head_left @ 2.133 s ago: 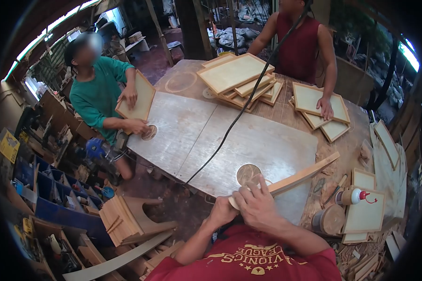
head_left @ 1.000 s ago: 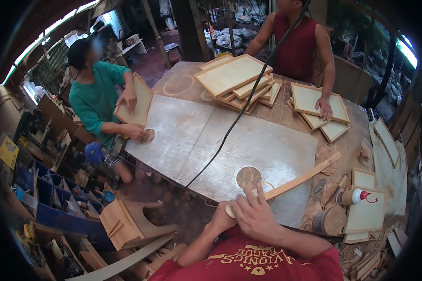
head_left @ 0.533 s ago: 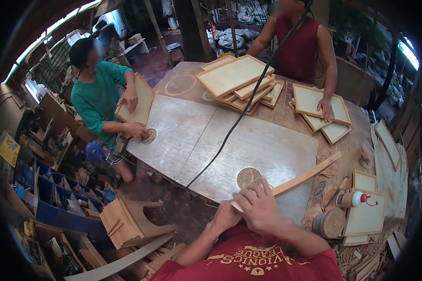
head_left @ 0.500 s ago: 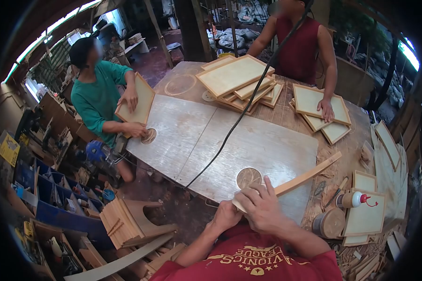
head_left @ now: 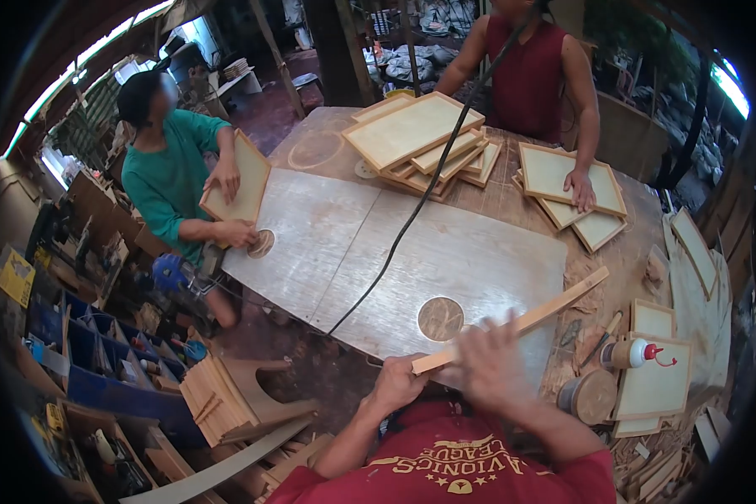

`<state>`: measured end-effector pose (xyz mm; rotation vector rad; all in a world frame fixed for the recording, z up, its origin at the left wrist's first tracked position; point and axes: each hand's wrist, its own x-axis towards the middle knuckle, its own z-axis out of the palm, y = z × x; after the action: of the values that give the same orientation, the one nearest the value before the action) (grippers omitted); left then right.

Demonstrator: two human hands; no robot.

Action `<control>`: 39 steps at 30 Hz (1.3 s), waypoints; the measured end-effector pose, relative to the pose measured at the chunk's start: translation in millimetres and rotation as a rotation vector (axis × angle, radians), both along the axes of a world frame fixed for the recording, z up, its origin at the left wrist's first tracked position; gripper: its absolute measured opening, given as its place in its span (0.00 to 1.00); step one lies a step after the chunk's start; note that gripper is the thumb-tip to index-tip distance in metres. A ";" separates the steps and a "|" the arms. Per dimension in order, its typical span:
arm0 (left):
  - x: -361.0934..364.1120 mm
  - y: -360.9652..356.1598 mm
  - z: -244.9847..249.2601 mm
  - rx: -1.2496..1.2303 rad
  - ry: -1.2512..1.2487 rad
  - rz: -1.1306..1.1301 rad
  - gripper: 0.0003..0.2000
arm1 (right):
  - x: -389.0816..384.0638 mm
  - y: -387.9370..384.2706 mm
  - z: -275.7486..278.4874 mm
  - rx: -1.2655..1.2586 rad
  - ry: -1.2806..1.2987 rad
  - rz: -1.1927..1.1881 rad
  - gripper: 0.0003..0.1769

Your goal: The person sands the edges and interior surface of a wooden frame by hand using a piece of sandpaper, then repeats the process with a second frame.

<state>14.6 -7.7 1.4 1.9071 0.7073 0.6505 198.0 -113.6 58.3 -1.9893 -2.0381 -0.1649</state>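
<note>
A long narrow wooden strip (head_left: 554,304) slants over the near edge of the pale board (head_left: 311,244) on the table. My left hand (head_left: 399,382) is closed round the strip's near end, by the table edge. Blurred by motion, my right hand (head_left: 491,361) is over the strip a little further along; its fingers are too smeared to tell whether they grip. Just beyond the strip's near end, a round hole (head_left: 440,319) shows in the board.
A person in green (head_left: 172,160) holds a framed panel (head_left: 242,181) at the left. Across the table, a person in dark red (head_left: 529,80) rests a hand on framed panels (head_left: 563,172). More frames (head_left: 416,130) are stacked nearby. Right: glue bottle (head_left: 638,354), round container (head_left: 592,397). A black cable (head_left: 399,235) crosses the view.
My right hand has shifted slightly right and lifted its fingers into a blur. More of the strip's near end now shows. The whole view has shifted slightly.
</note>
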 end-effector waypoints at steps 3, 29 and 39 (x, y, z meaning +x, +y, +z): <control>-0.3 3.0 0.8 0.010 0.069 -0.010 0.09 | 83.4 -13.7 12.9 -0.061 0.039 -0.151 0.34; -8.3 59.1 83.9 0.660 0.353 0.061 0.19 | 163.7 -54.7 -112.1 0.385 1.191 -0.569 0.27; 51.2 39.3 80.3 0.488 0.083 -0.068 0.15 | 178.2 -60.7 -32.8 0.622 0.877 -0.668 0.21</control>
<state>65.7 31.6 81.7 2.4056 0.5652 0.7536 376.2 -174.2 25.5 -1.7668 -0.6500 -0.0324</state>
